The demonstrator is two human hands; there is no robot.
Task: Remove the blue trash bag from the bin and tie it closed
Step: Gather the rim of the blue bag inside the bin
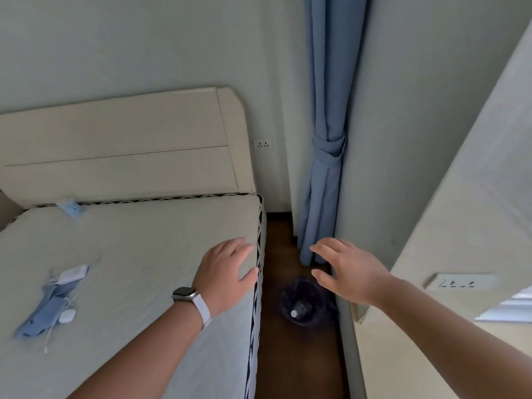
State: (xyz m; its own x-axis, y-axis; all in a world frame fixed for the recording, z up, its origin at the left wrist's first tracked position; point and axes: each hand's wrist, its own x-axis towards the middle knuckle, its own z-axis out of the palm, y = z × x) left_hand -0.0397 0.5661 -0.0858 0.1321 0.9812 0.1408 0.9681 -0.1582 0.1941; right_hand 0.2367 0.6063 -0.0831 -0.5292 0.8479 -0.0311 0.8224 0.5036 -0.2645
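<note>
Both empty hands hover above the upright bin [306, 305], mouth upward.

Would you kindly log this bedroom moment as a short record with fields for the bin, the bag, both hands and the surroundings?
bin: on the dark floor, in the narrow gap between mattress and wall
blue trash bag: lining the bin, not yet lifted out or tied
contents: a bottle with a white cap
left hand: open, empty, over the mattress edge
right hand: open, empty, above the bin
nearby: tied-back blue curtain in the corner behind the bin
</note>
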